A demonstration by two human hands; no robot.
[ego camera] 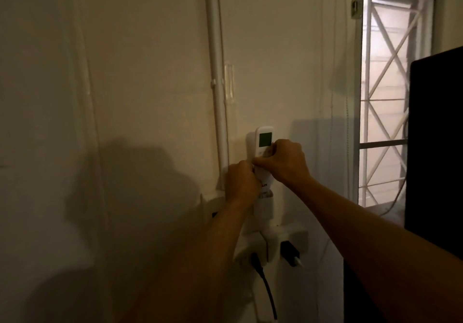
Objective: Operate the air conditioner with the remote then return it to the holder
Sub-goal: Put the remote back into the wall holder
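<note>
A white remote [264,140] with a greenish screen stands upright against the wall, its lower end down in a white wall holder [263,208]. My right hand [285,163] grips the remote's middle from the right, fingers across its buttons. My left hand [241,184] closes on the remote's left side just below, touching the right hand. The remote's middle is hidden by both hands. No air conditioner is in view.
A white conduit [216,84] runs down the wall to a box left of the holder. Below are white sockets [273,245] with a black plug and cable [263,275] and a second black plug [289,252]. A barred window [390,97] and a dark cabinet [436,147] stand at right.
</note>
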